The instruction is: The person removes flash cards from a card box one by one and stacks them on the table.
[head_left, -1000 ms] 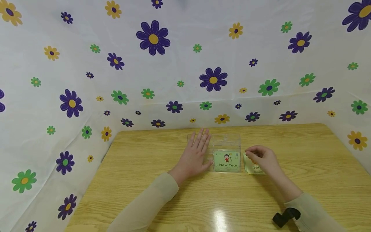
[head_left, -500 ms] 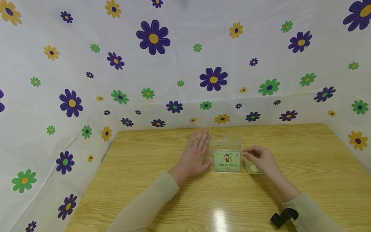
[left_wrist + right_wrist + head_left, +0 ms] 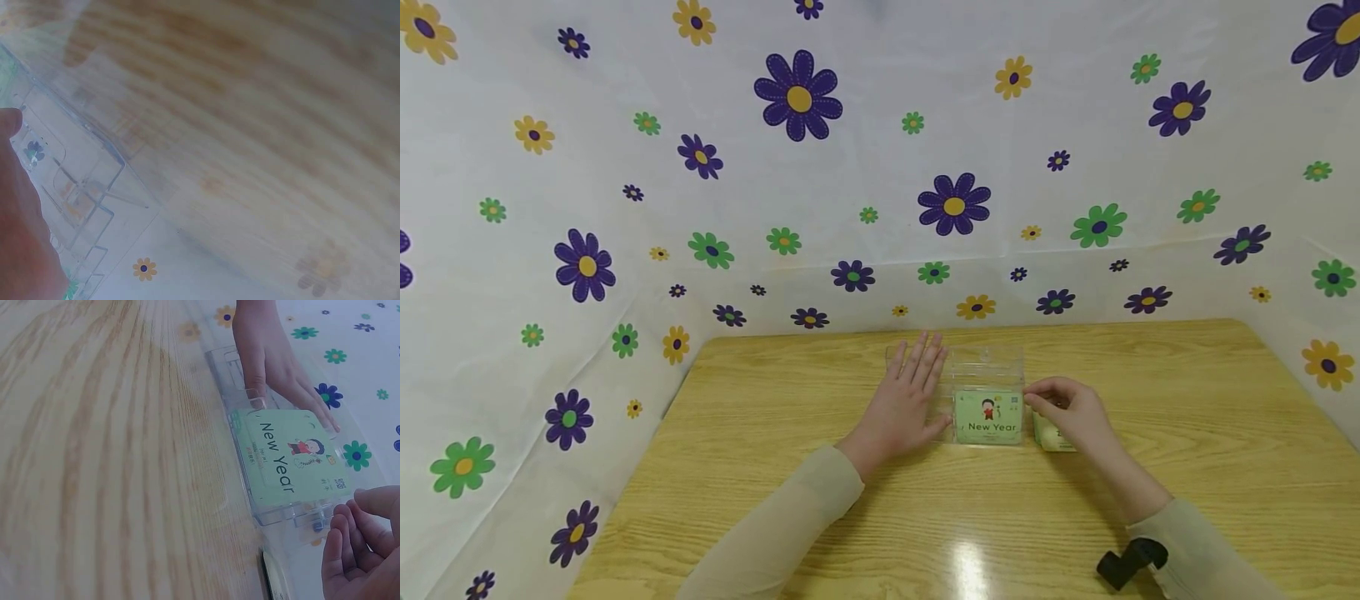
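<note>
Resting a flat left hand (image 3: 901,412) on a clear rectangular plastic case (image 3: 988,372), poising a right hand (image 3: 1072,410) at its right edge
Spreading straight left fingers; bending right fingers near the thumb, not showing clearly whether pinching anything; having a light-green rectangular "New Year" card (image 3: 988,417) lying inside the case between both hands; partly hiding pale-green printed cards (image 3: 1054,442) right of the case; working on a yellow-brown wood-grain table (image 3: 895,533) before a white flower-printed cloth (image 3: 865,158)
</note>
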Demonstrator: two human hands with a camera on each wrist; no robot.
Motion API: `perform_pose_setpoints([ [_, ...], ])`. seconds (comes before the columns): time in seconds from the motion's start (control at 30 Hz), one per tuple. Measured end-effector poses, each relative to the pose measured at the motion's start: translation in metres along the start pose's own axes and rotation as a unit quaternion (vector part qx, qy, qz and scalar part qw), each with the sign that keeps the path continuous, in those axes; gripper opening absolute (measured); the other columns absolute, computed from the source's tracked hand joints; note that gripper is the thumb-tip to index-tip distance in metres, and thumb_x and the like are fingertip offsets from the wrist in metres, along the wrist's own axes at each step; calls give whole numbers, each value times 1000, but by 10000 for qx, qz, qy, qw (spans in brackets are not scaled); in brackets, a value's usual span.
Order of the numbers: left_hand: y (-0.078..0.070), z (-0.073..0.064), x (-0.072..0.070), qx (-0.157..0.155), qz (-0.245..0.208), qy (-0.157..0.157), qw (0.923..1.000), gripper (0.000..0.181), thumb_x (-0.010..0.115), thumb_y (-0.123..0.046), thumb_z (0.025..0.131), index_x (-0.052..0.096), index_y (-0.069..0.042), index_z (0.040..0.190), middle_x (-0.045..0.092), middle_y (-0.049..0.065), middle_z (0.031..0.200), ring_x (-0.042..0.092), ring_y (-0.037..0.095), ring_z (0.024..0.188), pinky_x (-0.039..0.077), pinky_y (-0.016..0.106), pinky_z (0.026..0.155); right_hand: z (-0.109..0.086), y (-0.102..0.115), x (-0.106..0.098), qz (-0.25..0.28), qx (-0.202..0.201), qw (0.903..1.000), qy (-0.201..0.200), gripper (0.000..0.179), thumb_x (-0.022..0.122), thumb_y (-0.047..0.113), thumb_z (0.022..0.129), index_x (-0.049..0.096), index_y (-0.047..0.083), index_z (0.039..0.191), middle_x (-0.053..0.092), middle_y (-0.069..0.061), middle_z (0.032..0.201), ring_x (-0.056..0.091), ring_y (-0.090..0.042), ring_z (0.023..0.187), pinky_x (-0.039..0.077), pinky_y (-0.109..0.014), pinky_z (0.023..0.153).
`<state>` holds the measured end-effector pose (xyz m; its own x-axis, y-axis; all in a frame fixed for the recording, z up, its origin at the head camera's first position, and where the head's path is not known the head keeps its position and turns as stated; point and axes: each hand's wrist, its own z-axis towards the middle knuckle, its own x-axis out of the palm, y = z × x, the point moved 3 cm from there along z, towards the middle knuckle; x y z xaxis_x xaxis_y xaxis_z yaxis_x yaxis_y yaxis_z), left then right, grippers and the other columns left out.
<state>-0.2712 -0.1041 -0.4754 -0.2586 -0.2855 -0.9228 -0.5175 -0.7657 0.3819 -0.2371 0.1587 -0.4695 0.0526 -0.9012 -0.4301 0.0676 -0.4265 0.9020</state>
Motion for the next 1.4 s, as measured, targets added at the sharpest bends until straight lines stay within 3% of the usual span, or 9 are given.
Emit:
perform_pose_setpoints([
  [0.67, -1, -1, 1, -6, 95, -121, 9999, 101, 32, -74, 104, 2, -4, 171, -2, 16, 181, -7, 36, 168, 5, 53, 137, 3, 2, 5, -186, -118, 9996, -148, 17, 70, 6, 101, 76, -5, 113, 77, -21, 108, 62, 2, 82, 54, -16, 74],
  [0.97, -1, 0, 1, -10, 45, -43, 10000, 102, 33, -74, 104, 0, -4, 171, -7, 16, 180, -10, 36, 167, 4, 52, 137, 3, 1, 6, -159, -214, 9995, -158, 15, 73, 5, 98, 76, -5, 110, 78, -20, 103, 61, 1, 79, 54, -17, 72],
  [1.23, -1, 0, 3, 27, 111, -118, 9999, 101, 32, -74, 104, 2, -3, 171, -7, 17, 180, -6, 37, 168, 6, 53, 137, 3, 2, 8, -176, -255, 9992, -242, 15, 75, 5, 97, 77, -5, 108, 77, -22, 107, 61, 3, 79, 54, -15, 73],
  [1.4, 0, 1, 3, 40, 178, -154, 9997, 101, 32, -74, 104, 4, -3, 171, 0, 17, 180, 0, 37, 168, 7, 53, 137, 3, 2, 9, -182, -235, 9991, -293, 15, 76, 5, 97, 77, -5, 107, 77, -22, 104, 60, 2, 78, 53, -15, 72],
])
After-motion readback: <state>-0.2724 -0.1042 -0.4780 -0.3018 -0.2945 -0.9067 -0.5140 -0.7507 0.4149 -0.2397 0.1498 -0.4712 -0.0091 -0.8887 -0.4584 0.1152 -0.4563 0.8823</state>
